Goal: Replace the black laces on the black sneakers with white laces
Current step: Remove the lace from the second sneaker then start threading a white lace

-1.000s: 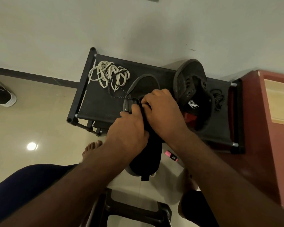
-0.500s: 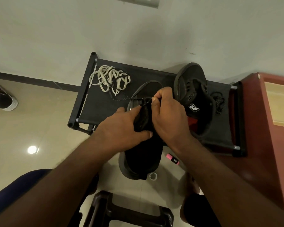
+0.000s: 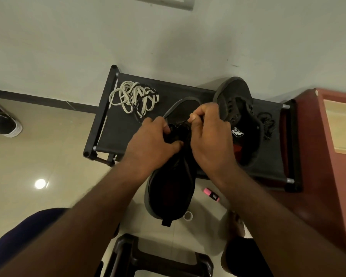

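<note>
A black sneaker (image 3: 171, 188) lies with its toe on the black rack (image 3: 116, 130) and its heel hanging over the floor. My left hand (image 3: 150, 142) grips its lace area from the left. My right hand (image 3: 210, 136) pinches the black lace (image 3: 181, 123) near the eyelets with thumb and forefinger. A second black sneaker (image 3: 240, 116) lies on the rack to the right, with a loose black lace (image 3: 267, 122) beside it. White laces (image 3: 128, 96) lie coiled at the rack's far left, with a black lace (image 3: 137, 105) running across them.
A pink marker (image 3: 211, 194) and a small white ring (image 3: 187, 215) lie on the tiled floor by the heel. A red cabinet (image 3: 328, 156) stands on the right, a black stool (image 3: 158, 260) below, another shoe (image 3: 3, 122) at far left. The wall is close behind.
The view has tilted up slightly. My right hand has risen towards the toe and now pinches the lace; my left hand has slid up along the sneaker.
</note>
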`<control>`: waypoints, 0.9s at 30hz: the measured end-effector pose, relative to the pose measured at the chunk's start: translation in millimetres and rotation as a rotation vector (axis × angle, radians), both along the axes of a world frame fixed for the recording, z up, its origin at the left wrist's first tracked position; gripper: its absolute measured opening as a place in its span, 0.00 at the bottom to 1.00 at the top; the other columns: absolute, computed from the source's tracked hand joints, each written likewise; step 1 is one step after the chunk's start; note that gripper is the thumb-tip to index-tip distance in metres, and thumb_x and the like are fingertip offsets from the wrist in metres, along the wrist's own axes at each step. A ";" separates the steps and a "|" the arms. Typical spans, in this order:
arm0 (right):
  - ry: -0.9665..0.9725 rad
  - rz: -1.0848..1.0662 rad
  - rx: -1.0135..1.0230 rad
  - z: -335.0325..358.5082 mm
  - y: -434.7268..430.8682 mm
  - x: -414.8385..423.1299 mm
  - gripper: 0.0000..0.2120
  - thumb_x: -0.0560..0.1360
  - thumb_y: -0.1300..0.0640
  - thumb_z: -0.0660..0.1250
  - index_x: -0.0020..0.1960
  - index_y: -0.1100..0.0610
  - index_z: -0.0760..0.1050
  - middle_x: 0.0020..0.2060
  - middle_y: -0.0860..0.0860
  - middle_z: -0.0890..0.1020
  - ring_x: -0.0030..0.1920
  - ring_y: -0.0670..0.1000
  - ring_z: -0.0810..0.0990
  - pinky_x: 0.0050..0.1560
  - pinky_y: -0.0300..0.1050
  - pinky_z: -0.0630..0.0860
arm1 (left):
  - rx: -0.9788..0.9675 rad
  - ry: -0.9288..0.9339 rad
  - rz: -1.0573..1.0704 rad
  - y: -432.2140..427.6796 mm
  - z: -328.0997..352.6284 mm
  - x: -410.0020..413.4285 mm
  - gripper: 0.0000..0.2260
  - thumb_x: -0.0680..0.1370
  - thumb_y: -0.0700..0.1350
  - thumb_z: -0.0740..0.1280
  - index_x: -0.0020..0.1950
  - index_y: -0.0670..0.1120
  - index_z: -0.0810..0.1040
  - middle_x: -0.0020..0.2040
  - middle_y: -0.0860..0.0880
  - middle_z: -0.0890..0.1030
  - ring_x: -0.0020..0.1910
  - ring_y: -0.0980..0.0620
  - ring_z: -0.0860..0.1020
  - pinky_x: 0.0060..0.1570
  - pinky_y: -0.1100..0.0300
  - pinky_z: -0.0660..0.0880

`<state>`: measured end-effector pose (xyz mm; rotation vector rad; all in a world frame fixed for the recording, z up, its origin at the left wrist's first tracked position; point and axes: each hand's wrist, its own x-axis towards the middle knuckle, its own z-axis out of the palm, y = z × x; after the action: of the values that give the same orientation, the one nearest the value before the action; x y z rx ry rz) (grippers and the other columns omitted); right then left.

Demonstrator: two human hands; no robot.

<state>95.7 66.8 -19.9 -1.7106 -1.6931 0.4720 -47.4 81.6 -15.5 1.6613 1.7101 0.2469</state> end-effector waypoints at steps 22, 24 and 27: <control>0.054 0.151 -0.117 5.0 5.7 4.1 0.08 0.81 0.55 0.64 0.48 0.56 0.80 0.40 0.48 0.82 0.42 0.46 0.79 0.48 0.50 0.78 | 0.074 0.159 -0.046 -6.9 9.6 9.3 0.19 0.72 0.59 0.71 0.56 0.50 0.71 0.52 0.51 0.72 0.47 0.49 0.76 0.43 0.54 0.73; 0.501 0.018 -0.187 14.4 8.6 1.7 0.09 0.83 0.58 0.61 0.50 0.61 0.77 0.43 0.53 0.85 0.44 0.48 0.83 0.49 0.44 0.81 | 0.055 0.155 -0.049 -5.8 10.8 8.1 0.19 0.72 0.59 0.71 0.56 0.51 0.71 0.52 0.51 0.72 0.47 0.50 0.75 0.43 0.54 0.73; 1.181 -0.087 -0.315 30.9 12.4 5.2 0.11 0.85 0.57 0.55 0.48 0.60 0.72 0.37 0.57 0.84 0.39 0.57 0.84 0.46 0.49 0.82 | 0.040 0.130 -0.043 -6.1 12.4 6.7 0.18 0.71 0.58 0.71 0.53 0.51 0.71 0.51 0.51 0.72 0.47 0.49 0.75 0.43 0.54 0.73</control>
<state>100.9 79.2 11.0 -1.2164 -0.6899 1.4084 -40.7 75.6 -3.1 1.7758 1.7727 0.1565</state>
